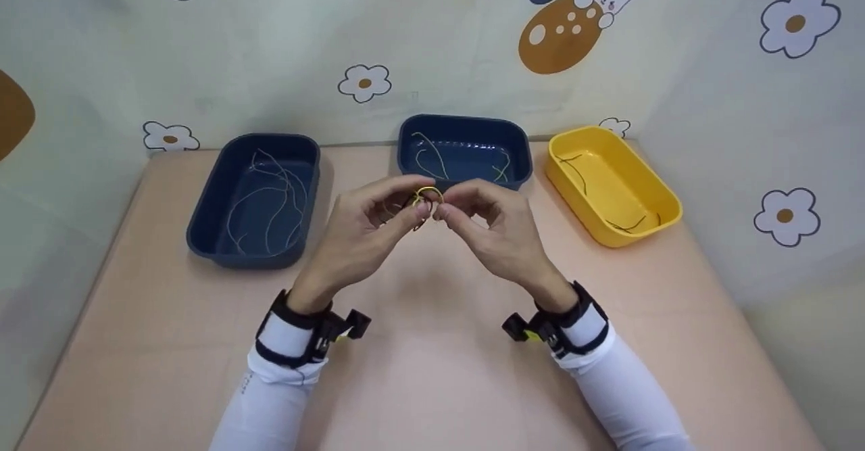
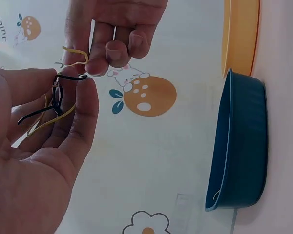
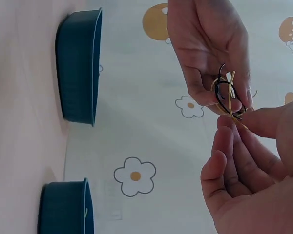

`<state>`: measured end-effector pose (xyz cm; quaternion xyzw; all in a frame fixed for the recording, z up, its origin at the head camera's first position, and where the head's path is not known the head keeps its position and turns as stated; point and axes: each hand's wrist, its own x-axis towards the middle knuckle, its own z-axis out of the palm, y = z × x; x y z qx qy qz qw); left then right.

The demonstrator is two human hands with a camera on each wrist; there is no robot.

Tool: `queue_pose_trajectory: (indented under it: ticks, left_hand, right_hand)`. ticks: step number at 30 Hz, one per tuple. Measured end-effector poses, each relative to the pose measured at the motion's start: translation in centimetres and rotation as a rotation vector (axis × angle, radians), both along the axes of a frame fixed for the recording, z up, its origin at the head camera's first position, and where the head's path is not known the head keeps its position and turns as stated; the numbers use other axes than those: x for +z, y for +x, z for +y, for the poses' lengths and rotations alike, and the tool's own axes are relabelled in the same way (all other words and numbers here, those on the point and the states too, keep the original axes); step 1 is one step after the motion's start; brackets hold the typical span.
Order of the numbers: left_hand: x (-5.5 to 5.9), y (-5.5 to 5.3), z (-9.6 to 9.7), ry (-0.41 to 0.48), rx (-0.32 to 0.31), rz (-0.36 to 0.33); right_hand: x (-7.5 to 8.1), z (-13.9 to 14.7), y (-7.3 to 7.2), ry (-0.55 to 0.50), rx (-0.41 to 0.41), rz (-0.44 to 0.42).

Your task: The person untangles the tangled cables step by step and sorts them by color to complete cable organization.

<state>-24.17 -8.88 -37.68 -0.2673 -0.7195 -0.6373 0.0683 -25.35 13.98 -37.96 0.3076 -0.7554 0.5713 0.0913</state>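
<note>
Above the table, my left hand [image 1: 355,231] pinches a small tangle of thin wires between thumb and forefinger. In the left wrist view it shows a black wire [image 2: 57,97] bent into a loop, with a yellow wire [image 2: 66,114] curving beside it. My right hand [image 1: 503,231] comes in from the other side, its thumb and forefinger pinching the yellow wire at the edge of the tangle. The right wrist view shows the yellow wire [image 3: 230,92] crossing the black loop [image 3: 217,90], both hands' fingertips close together around it. The fingers partly hide the strands.
Behind the hands stands a dark blue bin [image 1: 466,125] with a few wires inside. Another blue bin [image 1: 203,251], at left, contains long thin wires. At right, a yellow bin [image 1: 649,214] contains short dark wires. A patterned cloth [image 1: 466,52] hangs behind the table [image 1: 432,370].
</note>
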Motion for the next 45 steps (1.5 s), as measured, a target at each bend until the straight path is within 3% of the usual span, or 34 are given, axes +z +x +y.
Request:
queue_pose_trajectory:
  ticks: [9, 18, 23, 26, 29, 35, 41, 45]
  left_hand:
    - [0.0, 0.1, -1.3, -0.088, 0.032, 0.038]
    - [0.3, 0.1, -2.9, -0.108, 0.069, 0.039]
    - [0.4, 0.0, -3.7, -0.097, 0.098, 0.073]
    - [0.5, 0.0, -4.2, -0.059, 0.109, 0.081]
    - [0.6, -0.1, -4.6, -0.023, 0.131, 0.098]
    - [0.8, -0.2, -5.0, 0.073, 0.207, 0.125]
    - [0.9, -0.3, -5.1, 0.132, 0.286, 0.197]
    - [0.9, -0.4, -4.9, 0.156, 0.297, 0.211]
  right_hand:
    - [1.0, 1.3, -0.1, 0.042, -0.01, 0.011]
    - [2.0, 3.5, -1.0, 0.176, -0.151, 0.265]
    - [2.4, 4.7, -1.5, 0.229, -0.213, 0.334]
    - [2.7, 5.3, -1.6, 0.322, -0.23, 0.358]
    - [2.8, 5.6, -1.5, 0.433, -0.224, 0.331]
    - [2.6, 5.6, -1.6, 0.594, -0.136, 0.174]
    - [2.2, 5.7, -1.9, 0.68, -0.061, 0.108]
    - [2.0, 5.6, -2.0, 0.724, -0.035, 0.067]
